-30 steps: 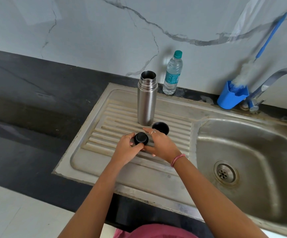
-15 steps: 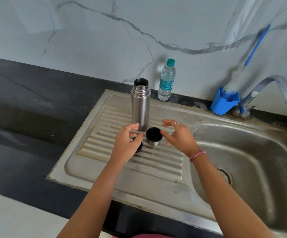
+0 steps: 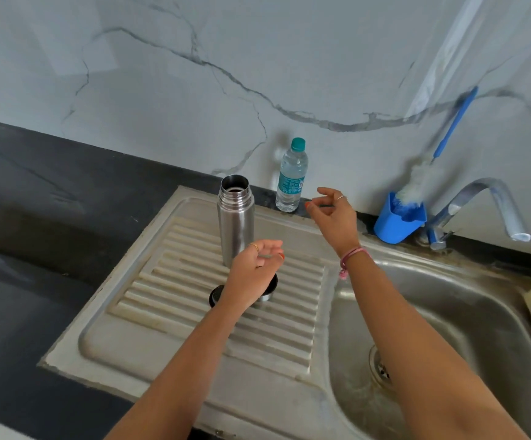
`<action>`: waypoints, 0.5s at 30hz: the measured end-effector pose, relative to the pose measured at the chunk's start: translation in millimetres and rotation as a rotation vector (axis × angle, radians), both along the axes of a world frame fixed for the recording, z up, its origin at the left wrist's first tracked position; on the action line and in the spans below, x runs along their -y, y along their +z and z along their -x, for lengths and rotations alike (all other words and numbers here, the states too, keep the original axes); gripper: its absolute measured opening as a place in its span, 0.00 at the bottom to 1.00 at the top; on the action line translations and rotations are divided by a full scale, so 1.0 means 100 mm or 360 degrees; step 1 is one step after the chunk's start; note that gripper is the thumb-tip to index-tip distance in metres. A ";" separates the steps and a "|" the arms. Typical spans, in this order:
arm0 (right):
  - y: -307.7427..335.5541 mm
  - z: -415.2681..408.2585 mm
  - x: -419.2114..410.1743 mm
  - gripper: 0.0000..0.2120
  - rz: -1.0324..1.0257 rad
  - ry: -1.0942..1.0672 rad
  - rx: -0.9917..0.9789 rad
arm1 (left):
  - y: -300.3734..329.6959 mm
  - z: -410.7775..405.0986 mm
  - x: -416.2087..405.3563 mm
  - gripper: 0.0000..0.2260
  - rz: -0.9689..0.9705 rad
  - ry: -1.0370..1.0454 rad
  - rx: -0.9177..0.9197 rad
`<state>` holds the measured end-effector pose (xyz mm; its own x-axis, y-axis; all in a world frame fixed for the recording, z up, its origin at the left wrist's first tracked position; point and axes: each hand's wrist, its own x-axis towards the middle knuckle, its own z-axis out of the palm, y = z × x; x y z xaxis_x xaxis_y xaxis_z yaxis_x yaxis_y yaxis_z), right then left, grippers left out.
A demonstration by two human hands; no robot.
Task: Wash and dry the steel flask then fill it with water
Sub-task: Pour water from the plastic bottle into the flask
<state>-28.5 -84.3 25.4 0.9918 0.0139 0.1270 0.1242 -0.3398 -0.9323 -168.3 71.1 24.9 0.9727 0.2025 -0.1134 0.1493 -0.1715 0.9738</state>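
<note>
Partly, the empty, loosely curled left hand [image 3: 255,270] hides the cup [image 3: 270,289]; right hand [image 3: 332,214] likewise empty.

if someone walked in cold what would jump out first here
The open steel flask standing upright on the ribbed drainboard, with both empty hands raised near it: left hand just in front, right hand up toward the plastic water bottle. Next, the blue brush holder beside the tap.

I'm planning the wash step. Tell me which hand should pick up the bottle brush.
Right. The right hand is raised, holds nothing, and is nearer the bottle brush in the blue holder. The left hand hovers low over the flask's cap pieces on the drainboard.
</note>
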 end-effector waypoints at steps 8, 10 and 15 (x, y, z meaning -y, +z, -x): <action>-0.08 -0.65 -0.20 0.36 0.0103 0.0047 -0.0104 | -0.09 -0.21 0.16 0.07 0.0032 -0.0038 -0.0098; -0.09 -0.78 -0.25 0.38 0.0113 0.0039 -0.0099 | -0.12 -0.26 0.18 0.07 0.0040 -0.0051 -0.0111; -0.16 -0.99 -0.38 0.41 0.0112 0.0088 -0.0031 | -0.18 -0.36 0.26 0.08 0.0082 -0.0061 -0.0142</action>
<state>70.5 -46.2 9.8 0.9915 0.0769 0.1046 0.1267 -0.3978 -0.9087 -132.3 45.5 6.5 0.9653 0.1568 -0.2090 0.2298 -0.1291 0.9646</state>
